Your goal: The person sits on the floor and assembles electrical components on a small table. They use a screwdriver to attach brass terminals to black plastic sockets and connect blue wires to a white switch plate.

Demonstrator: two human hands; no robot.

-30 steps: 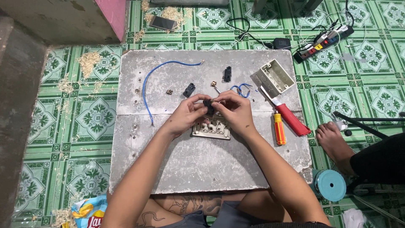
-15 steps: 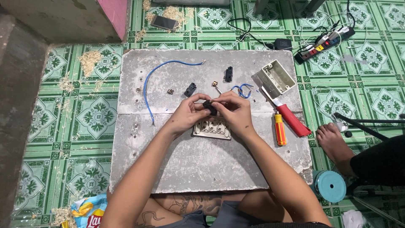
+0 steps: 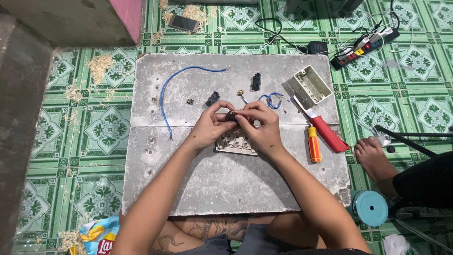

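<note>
Pinching a small black switch module (image 3: 230,115) between both sets of fingertips, the person holds it just above a beige switch plate (image 3: 236,143) that lies flat on the grey slab (image 3: 226,184). It's a tiny dark block with a brass glint at one side, mostly hidden by fingers. The left hand (image 3: 210,125) grips it from the left, thumb and forefinger closed on it, wrist angled inward. The right hand (image 3: 262,123) meets it from the right, fingers curled and clamped on the same piece. Nearby lie a blue wire (image 3: 163,97), a screwdriver (image 3: 313,143) and a red-handled knife (image 3: 325,132).
</note>
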